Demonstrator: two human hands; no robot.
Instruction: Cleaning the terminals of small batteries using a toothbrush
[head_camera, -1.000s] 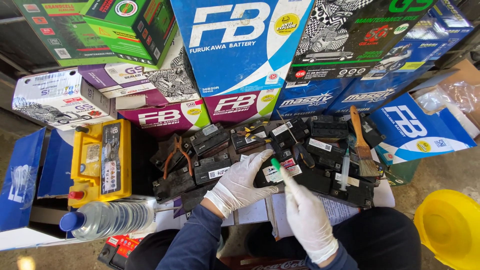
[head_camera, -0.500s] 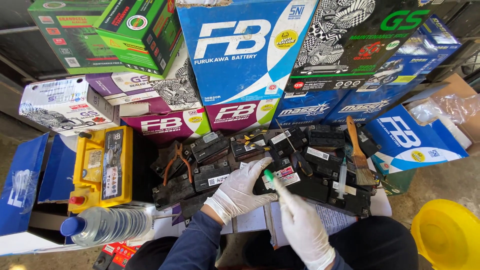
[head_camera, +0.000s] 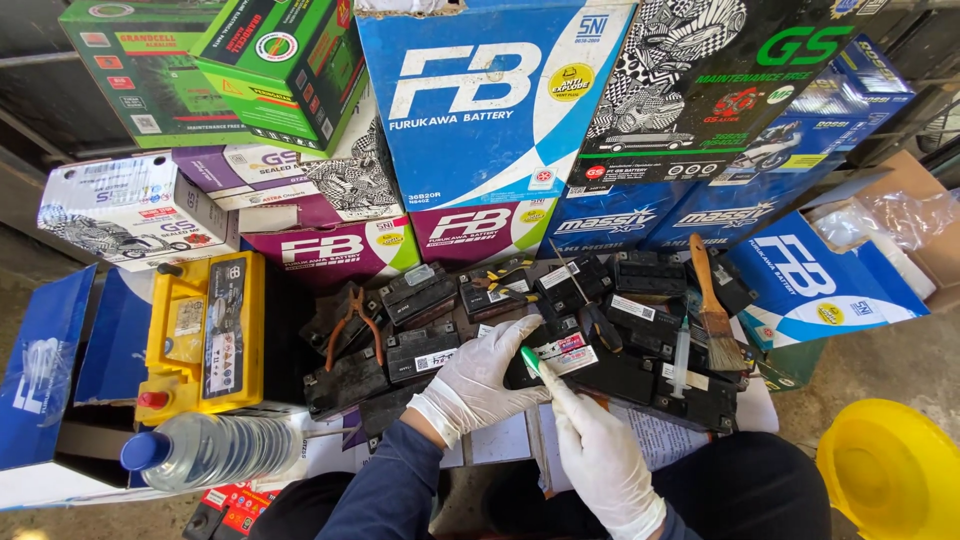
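Both my hands wear white gloves. My left hand (head_camera: 478, 378) rests on a small black battery (head_camera: 590, 368) with a red and white label, fingers wrapped over its near edge. My right hand (head_camera: 600, 450) holds a thin green-tipped tool (head_camera: 530, 360), its tip pointing at the top of that battery beside my left fingers. Around it lie several more small black batteries (head_camera: 425, 290). My dark blue sleeves and dark trousers fill the bottom of the view.
A yellow battery (head_camera: 205, 330) sits at left, with red-handled pliers (head_camera: 350, 325) beside it. A paintbrush (head_camera: 712, 310) and a syringe (head_camera: 682, 355) lie on the right batteries. A clear bottle with blue cap (head_camera: 205, 448) lies near left. Stacked battery boxes (head_camera: 480, 100) stand behind; a yellow funnel (head_camera: 890, 470) right.
The view has shifted a little. My right hand has brought the green-tipped tool slightly nearer the labelled battery; my left hand stays on it.
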